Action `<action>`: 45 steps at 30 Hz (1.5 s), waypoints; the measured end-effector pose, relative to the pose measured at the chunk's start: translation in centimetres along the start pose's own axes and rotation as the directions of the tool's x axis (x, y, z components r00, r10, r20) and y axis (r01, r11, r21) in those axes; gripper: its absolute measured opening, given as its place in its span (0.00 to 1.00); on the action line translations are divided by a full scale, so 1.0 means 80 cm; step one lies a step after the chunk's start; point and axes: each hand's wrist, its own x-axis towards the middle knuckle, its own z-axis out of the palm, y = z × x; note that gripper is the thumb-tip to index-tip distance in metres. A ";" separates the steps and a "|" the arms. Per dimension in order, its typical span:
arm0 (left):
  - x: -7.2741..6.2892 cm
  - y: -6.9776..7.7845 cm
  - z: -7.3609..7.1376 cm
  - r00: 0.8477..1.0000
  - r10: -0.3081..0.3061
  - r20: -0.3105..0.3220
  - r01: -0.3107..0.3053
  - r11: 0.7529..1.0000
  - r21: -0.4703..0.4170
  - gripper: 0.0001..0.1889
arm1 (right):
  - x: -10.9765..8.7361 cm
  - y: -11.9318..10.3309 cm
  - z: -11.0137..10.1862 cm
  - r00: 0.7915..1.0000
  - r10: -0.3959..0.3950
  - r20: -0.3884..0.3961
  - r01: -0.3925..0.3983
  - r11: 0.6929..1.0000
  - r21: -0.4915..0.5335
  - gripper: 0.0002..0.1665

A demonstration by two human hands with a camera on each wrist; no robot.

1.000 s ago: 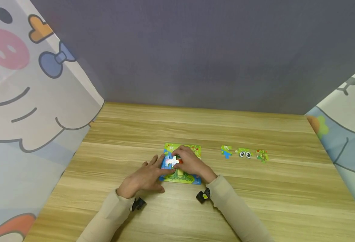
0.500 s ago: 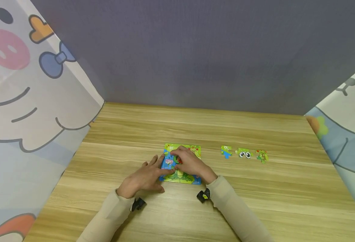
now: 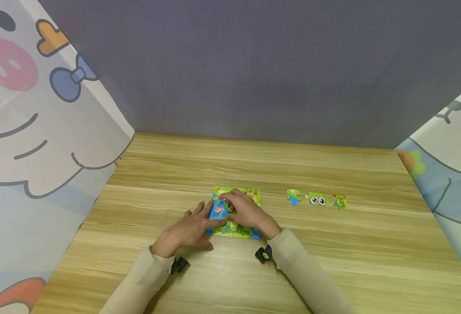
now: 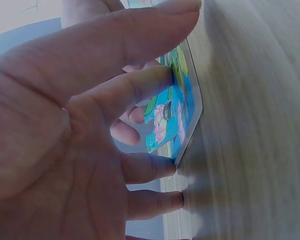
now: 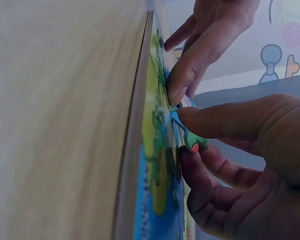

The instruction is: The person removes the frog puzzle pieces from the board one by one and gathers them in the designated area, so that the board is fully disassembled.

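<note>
Left hand (image 3: 191, 227): fingers extended at the left edge of the puzzle (image 3: 236, 232); light pressure should steady it.
Puzzle: flat on the desk (image 3: 371, 257).
Piece (image 5: 196, 142): at puzzle, tilted; best levelled before pressing.
Right hand (image 3: 247, 211): fingers pinching piece.
Loose pieces (image 3: 317, 200): farther right.

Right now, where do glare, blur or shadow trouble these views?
Head: no strong glare on the puzzle, a pale sheen on the near table; left wrist: table blurred, shadows beside the left hand; right wrist: dim, table soft, right hand partly shaded.
</note>
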 end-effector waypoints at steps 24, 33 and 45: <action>-0.001 -0.002 -0.001 1.000 -0.005 0.002 0.005 1.000 -0.001 0.37 | 0.004 -0.002 -0.003 0.999 -0.033 -0.036 0.033 0.999 -0.008 0.31; -0.002 -0.002 -0.002 1.000 0.003 0.001 -0.003 1.000 0.010 0.37 | 0.007 -0.001 0.001 0.999 -0.004 -0.040 0.002 0.998 -0.059 0.28; -0.002 -0.001 -0.002 1.000 -0.007 0.012 0.007 0.999 0.040 0.40 | 0.008 -0.001 0.004 0.998 0.063 -0.017 -0.065 0.995 -0.081 0.28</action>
